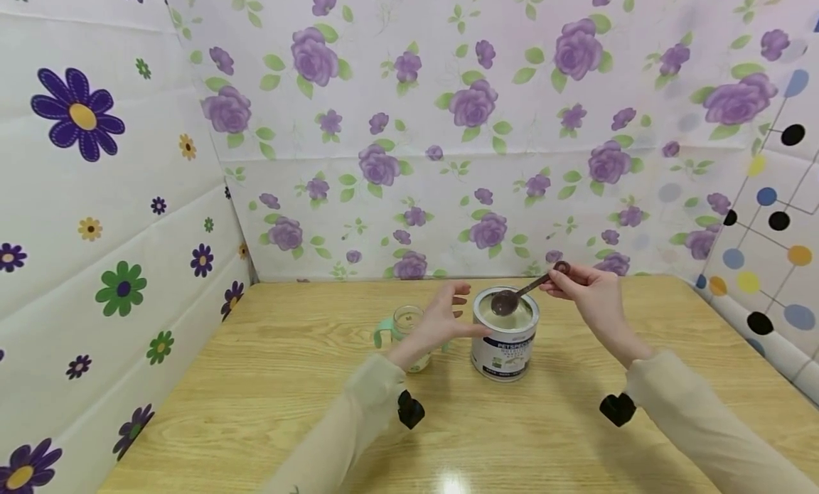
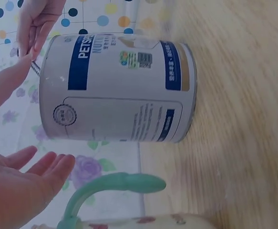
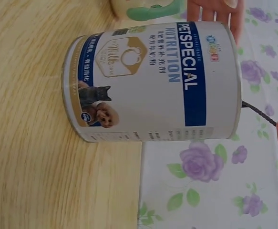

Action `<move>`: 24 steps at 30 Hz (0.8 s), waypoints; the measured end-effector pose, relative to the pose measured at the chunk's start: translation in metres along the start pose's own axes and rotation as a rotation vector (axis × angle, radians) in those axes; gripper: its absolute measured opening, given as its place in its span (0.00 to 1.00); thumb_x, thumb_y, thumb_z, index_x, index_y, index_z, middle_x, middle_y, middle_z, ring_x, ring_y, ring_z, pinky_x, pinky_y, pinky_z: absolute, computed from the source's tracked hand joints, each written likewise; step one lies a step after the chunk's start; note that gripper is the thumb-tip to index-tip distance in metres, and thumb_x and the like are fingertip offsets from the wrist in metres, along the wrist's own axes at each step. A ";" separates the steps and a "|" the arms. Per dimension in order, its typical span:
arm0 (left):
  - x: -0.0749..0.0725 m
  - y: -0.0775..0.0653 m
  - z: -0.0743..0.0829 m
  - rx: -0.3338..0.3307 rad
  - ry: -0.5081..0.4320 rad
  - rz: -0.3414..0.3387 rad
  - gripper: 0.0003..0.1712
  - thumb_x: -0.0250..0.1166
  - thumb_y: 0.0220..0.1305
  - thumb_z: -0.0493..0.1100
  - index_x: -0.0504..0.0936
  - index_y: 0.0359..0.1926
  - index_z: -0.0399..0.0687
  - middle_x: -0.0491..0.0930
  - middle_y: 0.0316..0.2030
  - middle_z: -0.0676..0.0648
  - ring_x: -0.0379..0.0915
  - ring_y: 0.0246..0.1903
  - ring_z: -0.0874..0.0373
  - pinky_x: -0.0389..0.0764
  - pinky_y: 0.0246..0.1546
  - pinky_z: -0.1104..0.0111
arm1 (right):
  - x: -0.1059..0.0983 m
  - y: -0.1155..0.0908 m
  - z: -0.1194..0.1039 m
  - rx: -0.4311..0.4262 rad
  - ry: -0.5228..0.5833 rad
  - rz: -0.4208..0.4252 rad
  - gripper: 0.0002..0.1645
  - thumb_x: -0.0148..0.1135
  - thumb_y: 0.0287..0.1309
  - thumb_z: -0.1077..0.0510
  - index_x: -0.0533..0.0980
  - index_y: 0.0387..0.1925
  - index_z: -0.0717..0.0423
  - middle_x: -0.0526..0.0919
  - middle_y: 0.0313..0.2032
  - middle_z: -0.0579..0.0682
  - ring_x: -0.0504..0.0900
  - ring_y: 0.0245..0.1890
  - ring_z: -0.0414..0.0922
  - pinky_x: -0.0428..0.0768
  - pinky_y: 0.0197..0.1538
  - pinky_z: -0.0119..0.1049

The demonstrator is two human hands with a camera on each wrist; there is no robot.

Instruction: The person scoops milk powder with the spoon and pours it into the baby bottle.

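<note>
A white milk powder can (image 1: 504,355) with a blue band stands upright on the wooden table, its top uncovered and pale powder (image 1: 521,316) visible inside. My right hand (image 1: 595,295) pinches the handle end of a dark brown measuring spoon (image 1: 505,303), whose bowl is over the can's mouth. To the can's left, my left hand (image 1: 441,320) has its fingers spread and relaxed, with the thumb right at the rim. Partly behind this hand stands a clear bottle (image 1: 407,318) with mint-green handles (image 2: 115,182). In the right wrist view, the spoon's bowl is hidden inside the can.
The wooden tabletop (image 1: 256,380) reaches back to a wall cloth (image 1: 435,188) with purple roses. Patterned cloths also hang along the left and right sides. Black wrist cameras (image 1: 410,409) sit below both sleeves.
</note>
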State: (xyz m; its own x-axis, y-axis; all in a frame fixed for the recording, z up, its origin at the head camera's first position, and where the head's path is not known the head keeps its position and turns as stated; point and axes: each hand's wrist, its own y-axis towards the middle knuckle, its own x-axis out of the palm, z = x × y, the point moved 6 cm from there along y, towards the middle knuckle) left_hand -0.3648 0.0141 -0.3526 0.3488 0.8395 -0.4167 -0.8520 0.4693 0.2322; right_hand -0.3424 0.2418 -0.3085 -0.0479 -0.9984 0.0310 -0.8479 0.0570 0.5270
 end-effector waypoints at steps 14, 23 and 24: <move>0.023 0.005 -0.011 -0.016 0.022 0.056 0.46 0.76 0.42 0.46 0.60 0.60 0.42 0.64 0.53 0.47 0.62 0.52 0.52 0.68 0.46 0.60 | 0.026 -0.019 -0.021 -0.112 -0.321 -0.010 0.08 0.56 0.55 0.73 0.76 0.36 0.77 0.79 0.25 0.68 0.81 0.25 0.53 0.77 0.31 0.36; 0.032 0.010 -0.013 0.002 -0.039 0.056 0.46 0.76 0.40 0.46 0.61 0.59 0.44 0.67 0.51 0.49 0.65 0.51 0.55 0.68 0.47 0.61 | 0.031 -0.018 -0.020 -0.132 -0.329 -0.014 0.07 0.56 0.55 0.73 0.77 0.35 0.76 0.79 0.25 0.66 0.81 0.25 0.54 0.77 0.31 0.35; 0.032 0.010 -0.013 0.001 -0.046 0.058 0.46 0.77 0.39 0.46 0.61 0.59 0.45 0.67 0.51 0.49 0.65 0.51 0.54 0.69 0.47 0.61 | 0.031 -0.018 -0.020 -0.135 -0.329 -0.015 0.07 0.56 0.55 0.73 0.77 0.35 0.76 0.79 0.25 0.66 0.81 0.25 0.54 0.77 0.31 0.35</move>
State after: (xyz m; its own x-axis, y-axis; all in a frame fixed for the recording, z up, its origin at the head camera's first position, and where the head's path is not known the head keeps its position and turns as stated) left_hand -0.3673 0.0426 -0.3748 0.3167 0.8770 -0.3613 -0.8709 0.4198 0.2557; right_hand -0.3181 0.2095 -0.2995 -0.2218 -0.9448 -0.2412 -0.7732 0.0197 0.6338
